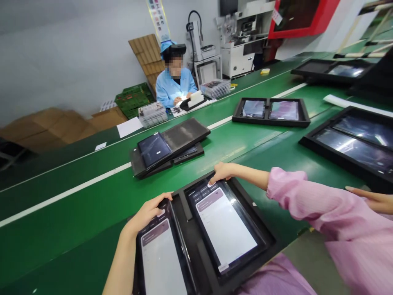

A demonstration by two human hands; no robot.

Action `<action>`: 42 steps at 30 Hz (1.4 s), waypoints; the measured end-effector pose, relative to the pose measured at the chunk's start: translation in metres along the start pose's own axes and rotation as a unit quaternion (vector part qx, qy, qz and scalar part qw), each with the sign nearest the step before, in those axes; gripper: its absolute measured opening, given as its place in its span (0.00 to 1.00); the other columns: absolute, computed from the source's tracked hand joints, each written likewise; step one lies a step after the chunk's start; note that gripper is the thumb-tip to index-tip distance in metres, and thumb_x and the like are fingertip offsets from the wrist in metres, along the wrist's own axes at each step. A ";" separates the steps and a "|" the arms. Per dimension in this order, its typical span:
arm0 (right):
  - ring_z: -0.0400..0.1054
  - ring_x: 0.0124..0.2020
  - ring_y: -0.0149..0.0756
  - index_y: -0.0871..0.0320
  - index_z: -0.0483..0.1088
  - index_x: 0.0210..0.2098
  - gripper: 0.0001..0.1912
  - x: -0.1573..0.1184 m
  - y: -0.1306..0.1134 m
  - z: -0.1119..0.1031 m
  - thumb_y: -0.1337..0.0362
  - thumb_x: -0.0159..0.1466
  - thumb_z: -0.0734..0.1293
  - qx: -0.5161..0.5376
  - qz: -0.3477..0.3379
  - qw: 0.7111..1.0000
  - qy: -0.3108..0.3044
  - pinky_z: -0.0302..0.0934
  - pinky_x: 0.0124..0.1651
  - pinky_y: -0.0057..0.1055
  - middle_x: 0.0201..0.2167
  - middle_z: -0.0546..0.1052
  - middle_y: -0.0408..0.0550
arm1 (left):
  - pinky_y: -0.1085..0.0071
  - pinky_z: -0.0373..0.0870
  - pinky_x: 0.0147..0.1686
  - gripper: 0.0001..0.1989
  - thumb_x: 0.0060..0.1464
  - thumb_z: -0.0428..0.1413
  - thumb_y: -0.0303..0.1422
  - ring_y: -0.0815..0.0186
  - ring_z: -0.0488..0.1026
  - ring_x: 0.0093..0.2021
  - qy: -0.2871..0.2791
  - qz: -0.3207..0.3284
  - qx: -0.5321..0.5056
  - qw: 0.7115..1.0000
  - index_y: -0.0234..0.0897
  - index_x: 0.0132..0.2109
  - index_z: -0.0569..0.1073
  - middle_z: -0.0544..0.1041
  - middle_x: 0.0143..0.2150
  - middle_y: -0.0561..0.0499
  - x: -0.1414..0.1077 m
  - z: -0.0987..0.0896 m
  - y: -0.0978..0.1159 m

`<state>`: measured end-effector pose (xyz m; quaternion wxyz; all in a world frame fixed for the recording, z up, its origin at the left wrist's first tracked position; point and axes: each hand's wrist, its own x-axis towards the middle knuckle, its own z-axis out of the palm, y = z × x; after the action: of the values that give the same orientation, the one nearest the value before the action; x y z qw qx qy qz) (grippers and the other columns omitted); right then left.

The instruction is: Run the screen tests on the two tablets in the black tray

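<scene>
Two lit tablets lie side by side in a black tray [201, 250] at the near edge of the green table. My left hand [150, 211] rests over the upper end of the left tablet [164, 258], its thumb on the screen and its other fingers stretched toward the tablet's top edge. At the top of the right tablet [227, 229] is my right hand [222, 172], with a fingertip on the dark upper part of the screen and the other fingers bent at the tray's rim. Both screens show a white page with a mauve banner.
Stacked black trays [187, 133] with a tablet lie beyond my hands. More tablet trays [266, 116] stand at the right [307, 143]. Across the table sits a person in blue [162, 88] beside clear boxes [153, 114]. Another person's hand [374, 200] shows at the right edge.
</scene>
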<state>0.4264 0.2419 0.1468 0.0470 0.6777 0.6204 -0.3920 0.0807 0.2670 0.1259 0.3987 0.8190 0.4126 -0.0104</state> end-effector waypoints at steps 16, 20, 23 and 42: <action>0.59 0.55 0.58 0.61 0.75 0.45 0.24 -0.003 0.040 0.057 0.55 0.55 0.80 -0.139 -0.051 0.961 0.235 0.61 0.52 0.47 0.53 0.65 0.62 | 0.55 0.64 0.64 0.19 0.59 0.55 0.35 0.52 0.68 0.64 0.053 0.010 0.164 0.985 0.46 0.57 0.75 0.67 0.67 0.46 0.004 0.027 0.003; 0.65 0.47 0.47 0.59 0.78 0.36 0.05 0.013 0.055 0.053 0.66 0.66 0.68 -0.101 -0.086 0.953 0.271 0.62 0.50 0.38 0.41 0.69 0.55 | 0.59 0.66 0.64 0.23 0.63 0.42 0.29 0.58 0.71 0.61 0.091 -0.002 0.137 0.986 0.45 0.52 0.79 0.73 0.63 0.49 0.005 0.027 0.001; 0.67 0.47 0.45 0.60 0.77 0.44 0.11 0.001 0.067 0.067 0.68 0.68 0.63 -0.064 -0.138 0.944 0.294 0.63 0.52 0.36 0.42 0.70 0.55 | 0.52 0.57 0.69 0.19 0.63 0.50 0.36 0.55 0.67 0.65 0.072 0.011 0.144 0.987 0.45 0.58 0.75 0.69 0.67 0.47 -0.003 0.033 0.005; 0.62 0.53 0.54 0.50 0.82 0.37 0.24 -0.066 0.091 0.148 0.61 0.72 0.54 -0.043 -0.230 0.843 0.484 0.56 0.53 0.55 0.52 0.70 0.57 | 0.28 0.26 0.66 0.57 0.42 0.71 0.46 0.33 0.26 0.74 -0.023 0.029 0.183 0.982 0.41 0.71 0.48 0.33 0.76 0.29 -0.020 0.054 0.014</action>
<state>0.4413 0.0869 0.0460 -0.3217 0.6166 0.7185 0.0128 0.0938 0.2129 0.1055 0.2517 0.8890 0.3710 -0.0928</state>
